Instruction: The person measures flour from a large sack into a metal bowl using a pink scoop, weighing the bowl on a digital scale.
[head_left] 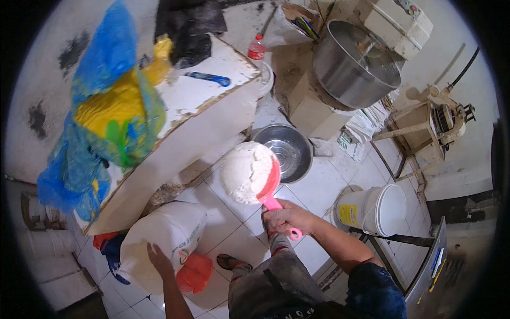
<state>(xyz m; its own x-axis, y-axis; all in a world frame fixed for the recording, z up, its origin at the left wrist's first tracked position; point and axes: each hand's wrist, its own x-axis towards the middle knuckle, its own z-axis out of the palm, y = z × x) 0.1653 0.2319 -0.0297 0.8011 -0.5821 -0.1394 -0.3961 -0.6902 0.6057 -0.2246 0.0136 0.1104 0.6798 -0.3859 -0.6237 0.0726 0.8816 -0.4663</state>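
Observation:
My right hand (289,218) is closed round the handle of a pink dipper (272,203), held out over the floor. White flour (245,173) is heaped above the dipper's rim. Lower left, a white woven sack (175,223) stands on the tiles, its mouth turned up. My left hand (159,260) rests against the sack's near right side with its fingers stretched out. Something pale shows inside the sack, too dim to name. Beyond the dipper, a round metal basin (289,151) sits on the floor, partly hidden by the flour.
A worn white table (223,101) at left bears blue and yellow plastic bags (114,101) and a blue cutter knife (208,78). A large steel mixer bowl (356,66) stands at the back right. White buckets (366,210) stand right, and a red bag (194,273) lies beside the sack.

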